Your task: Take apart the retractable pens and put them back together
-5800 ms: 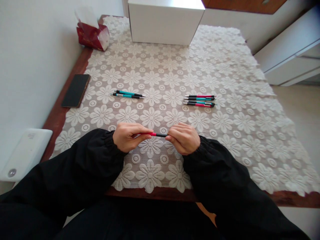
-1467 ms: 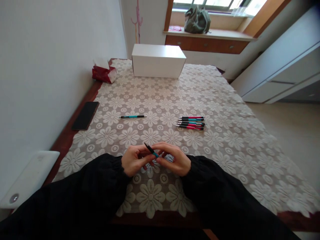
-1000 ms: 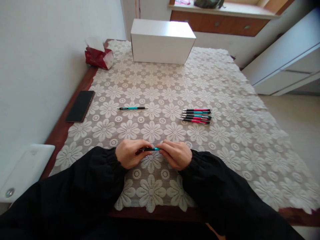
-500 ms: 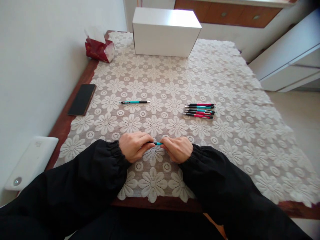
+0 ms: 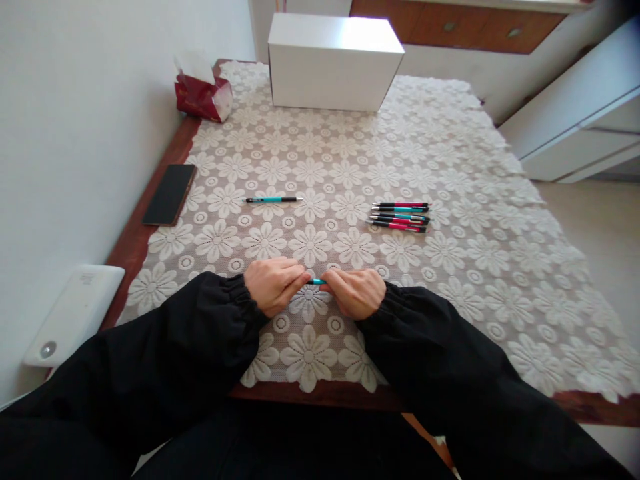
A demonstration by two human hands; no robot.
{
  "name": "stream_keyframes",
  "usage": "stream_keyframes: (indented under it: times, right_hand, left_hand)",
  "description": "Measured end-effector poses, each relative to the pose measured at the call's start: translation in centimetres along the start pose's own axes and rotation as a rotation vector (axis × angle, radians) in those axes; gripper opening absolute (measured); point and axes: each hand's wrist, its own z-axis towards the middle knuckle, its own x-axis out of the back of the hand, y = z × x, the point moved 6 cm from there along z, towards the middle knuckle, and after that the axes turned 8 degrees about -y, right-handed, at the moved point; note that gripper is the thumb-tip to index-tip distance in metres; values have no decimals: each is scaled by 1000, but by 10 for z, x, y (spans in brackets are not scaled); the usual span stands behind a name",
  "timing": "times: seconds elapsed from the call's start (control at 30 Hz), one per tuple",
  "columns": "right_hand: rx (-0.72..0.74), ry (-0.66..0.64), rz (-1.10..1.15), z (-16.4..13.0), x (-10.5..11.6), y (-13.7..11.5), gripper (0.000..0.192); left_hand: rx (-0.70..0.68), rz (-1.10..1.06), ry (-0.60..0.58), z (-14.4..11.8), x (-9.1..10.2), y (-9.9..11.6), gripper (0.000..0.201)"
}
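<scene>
Between my two hands is a teal and black pen [image 5: 315,281], lying crosswise near the front of the table; only its short middle part shows. My left hand [image 5: 276,285] is closed on the black end, and my right hand [image 5: 354,292] grips the teal end. Fingers and knuckles hide the rest of it. Farther back on the left, a single teal and black pen [image 5: 273,199] rests on the tablecloth. To the right, several red, teal and black pens [image 5: 400,217] lie side by side with their tips pointing left.
A lace tablecloth [image 5: 309,357] covers the wooden table. At the back stands a white box [image 5: 333,77], with a red tissue pack [image 5: 203,97] to its left. A dark phone-like slab [image 5: 170,195] lies at the left edge, near a white device [image 5: 75,317] by the wall.
Both hands keep their hold on the pen, the left fingers pressing a little closer around it. The whole view has shifted slightly.
</scene>
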Motion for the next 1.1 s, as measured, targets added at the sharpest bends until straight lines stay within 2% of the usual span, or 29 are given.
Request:
stream_keyframes:
  times: [0.07,0.13,0.27,0.33,0.47,0.6,0.7,0.87,1.1]
  right_hand:
    - [6,34,13,1,4,1,45]
    - [9,72,37,1,8,3,44]
    - [8,121,93,0,8,7,45]
    - [21,137,122,0,7,7,45]
    - [48,141,157,0,5,6,42]
    - [-8,138,129,-1,3,8,48]
    - [-4,130,122,-1,3,7,50]
    - [44,119,149,0,5,5,46]
    - [63,133,182,1,3,7,41]
  left_hand:
    - [-7,-55,54,0,2,-1,53]
    - [-11,-128,108,-1,6,-2,44]
    - [6,-235,149,-3,11,0,28]
    - [18,-209,143,-4,13,1,27]
    - [47,-111,90,-3,10,0,42]
    - [24,-176,125,-2,9,-2,31]
    - [-13,-194,104,-1,8,0,24]
    - [4,-137,64,-1,8,3,34]
    - [-22,-196,82,-1,11,6,26]
